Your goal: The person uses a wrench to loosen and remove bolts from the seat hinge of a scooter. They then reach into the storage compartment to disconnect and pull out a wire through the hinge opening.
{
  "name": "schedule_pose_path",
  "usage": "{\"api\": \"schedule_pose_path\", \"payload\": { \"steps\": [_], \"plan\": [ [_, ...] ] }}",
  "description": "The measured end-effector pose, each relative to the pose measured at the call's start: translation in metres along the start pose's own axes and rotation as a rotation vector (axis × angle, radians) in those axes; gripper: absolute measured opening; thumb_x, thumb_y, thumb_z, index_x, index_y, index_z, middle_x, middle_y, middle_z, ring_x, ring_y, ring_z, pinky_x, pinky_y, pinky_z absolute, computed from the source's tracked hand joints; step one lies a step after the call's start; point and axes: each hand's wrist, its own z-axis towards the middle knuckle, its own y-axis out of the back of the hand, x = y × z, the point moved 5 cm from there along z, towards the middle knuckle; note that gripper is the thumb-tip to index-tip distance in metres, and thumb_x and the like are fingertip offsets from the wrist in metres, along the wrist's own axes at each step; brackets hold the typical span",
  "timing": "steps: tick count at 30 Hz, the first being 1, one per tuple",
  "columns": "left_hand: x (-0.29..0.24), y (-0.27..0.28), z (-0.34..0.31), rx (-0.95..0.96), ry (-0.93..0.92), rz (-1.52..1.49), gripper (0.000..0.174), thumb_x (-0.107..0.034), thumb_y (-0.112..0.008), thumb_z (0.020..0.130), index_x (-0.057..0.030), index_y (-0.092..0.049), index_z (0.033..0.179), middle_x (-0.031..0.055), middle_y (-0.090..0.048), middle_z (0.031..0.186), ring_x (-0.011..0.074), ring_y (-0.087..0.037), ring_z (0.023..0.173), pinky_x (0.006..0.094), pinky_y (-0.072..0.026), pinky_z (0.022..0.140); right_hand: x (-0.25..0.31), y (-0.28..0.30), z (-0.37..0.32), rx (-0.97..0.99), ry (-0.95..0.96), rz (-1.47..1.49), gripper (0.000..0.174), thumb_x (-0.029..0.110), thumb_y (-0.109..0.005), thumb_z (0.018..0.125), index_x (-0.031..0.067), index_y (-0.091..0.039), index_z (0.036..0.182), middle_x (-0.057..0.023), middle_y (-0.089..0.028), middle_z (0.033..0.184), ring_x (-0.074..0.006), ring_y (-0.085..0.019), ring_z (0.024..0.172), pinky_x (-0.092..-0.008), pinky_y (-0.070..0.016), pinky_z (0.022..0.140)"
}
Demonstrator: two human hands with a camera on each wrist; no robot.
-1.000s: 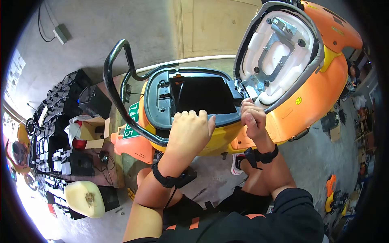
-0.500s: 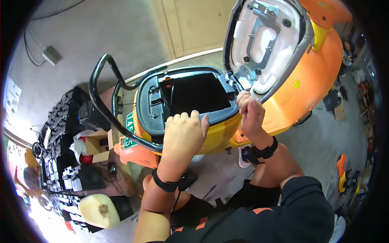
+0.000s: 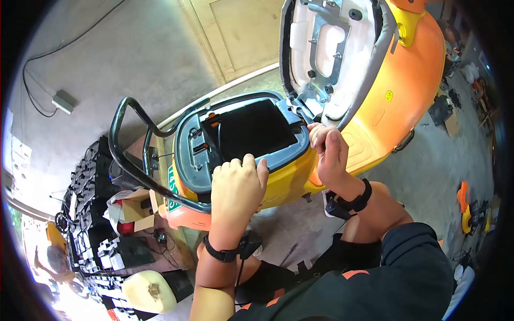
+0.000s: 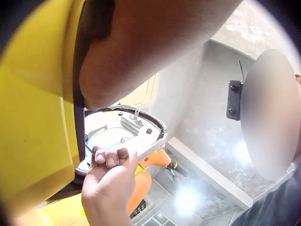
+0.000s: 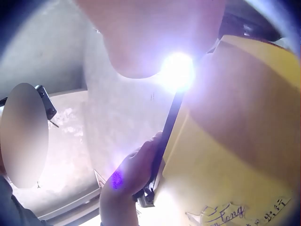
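Left hand (image 3: 235,190) lies back-up on the near side of the dark grey plastic rim (image 3: 292,155) round a scooter's underseat compartment (image 3: 257,131); thumb set apart, fingertips hidden. Can't tell if it grips or just rests. Right hand (image 3: 330,152) is at the hinge end, fingers curled tight on the near end of a slim silver metal bar (image 3: 303,113); the bar's far end sits at the hinge. Contact detail too small to read. Grey-edged seat with white plastic underside (image 3: 360,59) stands tipped up just beyond the right hand, metal bracket (image 3: 339,51) bolted on. Yellow-and-orange scooter body (image 3: 292,182) is between person and wall. Black tubular rail (image 3: 114,131) loops round its rear; green-and-white plate (image 3: 172,187) below. Open cardboard box (image 3: 136,211) and cream plastic piece (image 3: 142,295) to the left.
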Motion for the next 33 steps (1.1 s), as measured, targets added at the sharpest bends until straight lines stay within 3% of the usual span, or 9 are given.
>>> {"api": "schedule_pose_path", "payload": {
  "steps": [10,16,20,24,26,29,33],
  "plan": [
    [-0.001,0.0,0.0,0.022,0.0,0.024,0.036,-0.033,-0.049,0.106,-0.0032,-0.068,0.097,0.0165,-0.069,0.081,0.0335,-0.068,0.079,0.0458,-0.0506,0.075,0.005,0.001,0.003,0.034,-0.038,0.021,0.024,0.022,-0.047,0.106,0.0068,-0.053,0.088,-0.0041,-0.052,0.081,-0.0193,-0.05,0.088,-0.0425,-0.0411,0.106],
    [-0.003,0.003,0.001,0.062,0.007,0.021,0.044,-0.041,-0.049,0.107,-0.002,-0.067,0.098,0.0169,-0.069,0.082,0.0343,-0.067,0.08,0.045,-0.0498,0.077,0.008,-0.007,0.009,0.138,0.04,-0.106,0.025,0.017,-0.048,0.104,0.0042,-0.054,0.083,-0.0054,-0.052,0.076,-0.0199,-0.05,0.078,-0.0415,-0.0437,0.098],
    [0.001,0.006,0.001,0.095,0.013,-0.086,0.055,-0.054,-0.054,0.102,0.0001,-0.067,0.103,0.0173,-0.068,0.085,0.034,-0.066,0.084,0.0433,-0.0492,0.08,0.006,-0.015,0.006,0.049,0.065,-0.104,0.023,0.011,-0.046,0.102,0.0044,-0.053,0.081,-0.0042,-0.052,0.073,-0.0188,-0.049,0.075,-0.0422,-0.0452,0.096],
    [0.0,0.004,-0.001,0.077,0.006,-0.059,0.058,-0.055,-0.066,0.093,0.0016,-0.068,0.104,0.0155,-0.068,0.084,0.032,-0.066,0.083,0.0421,-0.0491,0.08,0.005,-0.022,0.002,-0.159,0.047,-0.113,0.02,0.008,-0.044,0.1,0.0041,-0.052,0.081,-0.0033,-0.05,0.072,-0.0165,-0.048,0.073,-0.0421,-0.0459,0.096],
    [0.0,0.004,-0.001,0.086,0.013,-0.055,0.057,-0.055,-0.067,0.093,0.0013,-0.068,0.103,0.0154,-0.068,0.084,0.0315,-0.066,0.084,0.0418,-0.0492,0.08,0.005,-0.025,0.003,-0.216,0.035,-0.179,0.02,0.008,-0.044,0.1,0.0044,-0.052,0.081,-0.0029,-0.05,0.072,-0.0154,-0.048,0.072,-0.0422,-0.0462,0.095],
    [0.001,0.0,-0.002,0.067,0.016,-0.044,0.056,-0.054,-0.067,0.093,0.0014,-0.069,0.103,0.0148,-0.068,0.084,0.0302,-0.066,0.084,0.0416,-0.0491,0.08,0.005,-0.028,0.005,-0.197,0.092,-0.212,0.02,0.007,-0.043,0.099,0.0032,-0.051,0.081,-0.0039,-0.049,0.072,-0.0159,-0.048,0.072,-0.0425,-0.0477,0.092],
    [0.001,-0.004,-0.004,0.014,-0.027,-0.007,0.061,-0.052,-0.065,0.096,0.0051,-0.069,0.117,0.0143,-0.067,0.084,0.0301,-0.066,0.082,0.0422,-0.048,0.08,0.006,-0.033,0.005,-0.128,0.163,-0.339,0.017,0.002,-0.044,0.097,0.0021,-0.051,0.081,-0.0057,-0.05,0.07,-0.0186,-0.048,0.066,-0.0427,-0.0505,0.086]
  ]
}}
